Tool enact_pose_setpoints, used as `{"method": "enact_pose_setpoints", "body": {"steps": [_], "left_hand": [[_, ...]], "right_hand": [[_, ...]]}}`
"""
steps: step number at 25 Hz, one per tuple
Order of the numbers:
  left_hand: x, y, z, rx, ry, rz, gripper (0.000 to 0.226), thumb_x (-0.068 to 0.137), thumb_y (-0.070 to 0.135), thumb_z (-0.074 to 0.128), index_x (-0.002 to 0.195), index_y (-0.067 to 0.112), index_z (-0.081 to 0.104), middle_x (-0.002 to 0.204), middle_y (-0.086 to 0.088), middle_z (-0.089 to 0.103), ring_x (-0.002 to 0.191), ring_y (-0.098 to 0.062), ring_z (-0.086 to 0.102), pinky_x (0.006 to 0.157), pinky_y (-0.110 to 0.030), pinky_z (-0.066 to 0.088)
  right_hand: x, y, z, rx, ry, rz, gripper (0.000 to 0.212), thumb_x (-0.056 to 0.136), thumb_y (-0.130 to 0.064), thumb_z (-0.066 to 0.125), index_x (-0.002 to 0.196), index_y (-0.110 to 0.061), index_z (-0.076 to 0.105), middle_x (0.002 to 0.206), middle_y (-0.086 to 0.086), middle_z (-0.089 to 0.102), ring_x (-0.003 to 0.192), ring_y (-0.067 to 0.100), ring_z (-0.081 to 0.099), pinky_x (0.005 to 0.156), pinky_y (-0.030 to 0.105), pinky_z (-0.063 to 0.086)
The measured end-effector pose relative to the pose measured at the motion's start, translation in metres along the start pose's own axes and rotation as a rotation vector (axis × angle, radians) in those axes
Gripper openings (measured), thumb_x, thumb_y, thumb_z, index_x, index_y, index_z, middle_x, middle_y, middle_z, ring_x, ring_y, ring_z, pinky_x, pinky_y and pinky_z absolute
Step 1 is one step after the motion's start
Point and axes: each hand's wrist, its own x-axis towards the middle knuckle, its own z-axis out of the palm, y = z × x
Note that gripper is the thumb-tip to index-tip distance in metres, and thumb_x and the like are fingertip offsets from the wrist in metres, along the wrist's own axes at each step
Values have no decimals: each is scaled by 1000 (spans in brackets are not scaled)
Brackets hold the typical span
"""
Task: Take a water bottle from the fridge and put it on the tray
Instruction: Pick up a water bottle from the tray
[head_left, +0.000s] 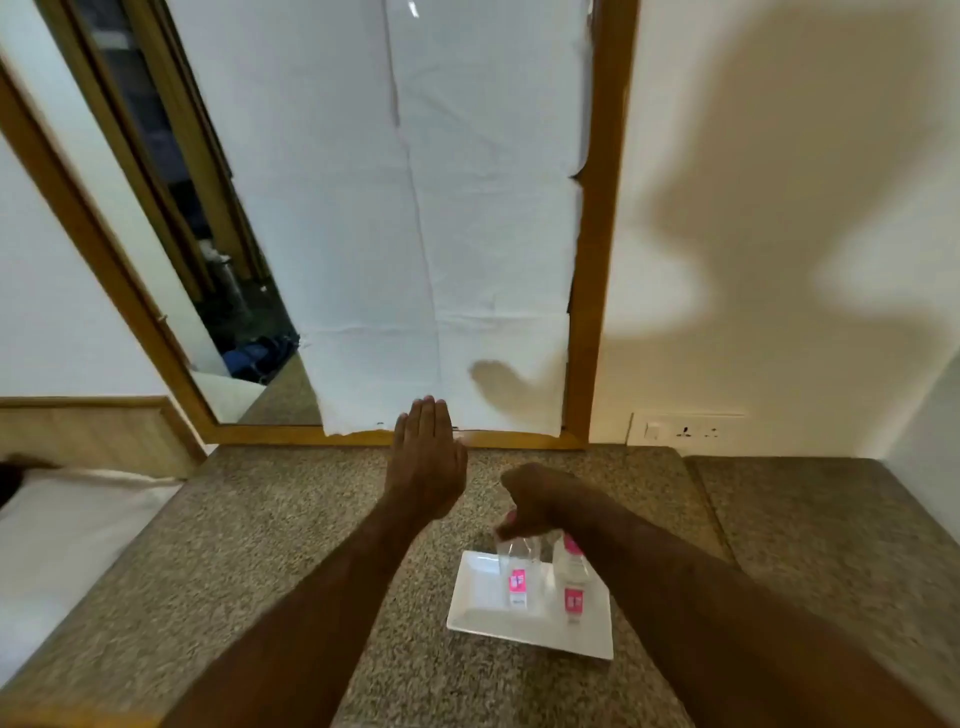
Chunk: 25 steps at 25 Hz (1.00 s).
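A white rectangular tray lies on the speckled granite counter. Two clear water bottles with pink labels stand upright on it. My right hand is curled over the top of the left bottle, fingers around its pink cap. The second bottle stands just to the right, partly behind my right forearm. My left hand hovers flat over the counter to the left of the tray, fingers straight and together, holding nothing. No fridge is in view.
A wood-framed mirror covered with a white sheet rises behind the counter. A wall socket plate sits at the back right. A white bed edge lies to the left. A counter seam runs at the right.
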Motion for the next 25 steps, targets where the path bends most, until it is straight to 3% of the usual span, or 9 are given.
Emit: {"method": "enact_pose_setpoints", "body": {"steps": [2, 6, 12, 14, 18, 22, 25], "left_hand": [[-22, -10, 3, -36, -32, -55, 60, 96, 34, 29, 143, -2, 24, 151, -25, 31, 143, -35, 23, 118, -48, 18], [-54, -34, 0, -66, -45, -23, 59, 96, 35, 32, 142, -1, 27, 150, -25, 34, 141, -36, 27, 117, -49, 20], [-72, -19, -21, -137, -18, 184, 52, 93, 27, 39, 136, -2, 35, 140, -27, 45, 133, -39, 38, 113, -49, 30], [-85, 7, -18, -161, -38, 270, 51, 92, 25, 41, 135, -3, 37, 140, -27, 46, 132, -39, 39, 112, -51, 32], [-123, 81, 5, -278, -144, 416, 50, 92, 23, 43, 136, 0, 37, 138, -24, 48, 129, -37, 43, 107, -49, 39], [-159, 176, 51, -367, -293, 626, 45, 90, 23, 43, 129, 1, 44, 124, -22, 56, 114, -35, 53, 96, -45, 46], [-167, 234, 107, -310, -409, 698, 50, 88, 23, 43, 129, -5, 45, 127, -27, 55, 119, -42, 51, 100, -49, 42]], "right_hand": [[0, -9, 12, -121, -142, 63, 61, 76, -29, 78, 128, -13, 51, 121, 9, 62, 107, 26, 59, 85, 40, 51], [-19, -27, 17, -200, -120, 61, 41, 80, -20, 75, 116, -11, 60, 112, 9, 65, 102, 25, 60, 85, 38, 51], [-66, -64, -32, -181, -207, 57, 34, 82, -23, 72, 112, -9, 64, 106, 8, 65, 98, 24, 61, 84, 36, 51], [-89, -59, -36, -109, -270, 143, 38, 80, -21, 75, 114, -9, 63, 107, 9, 66, 96, 26, 64, 77, 35, 54], [-151, -15, -16, 135, -323, 409, 41, 76, -6, 77, 115, -4, 62, 114, 16, 64, 98, 29, 66, 82, 40, 59], [-220, 53, 44, -3, -245, 548, 37, 73, -13, 80, 106, 0, 67, 105, 16, 68, 93, 29, 65, 74, 34, 55], [-262, 105, 113, 22, -202, 608, 16, 81, -10, 68, 95, -2, 64, 99, 16, 65, 92, 32, 62, 69, 36, 49]]}}
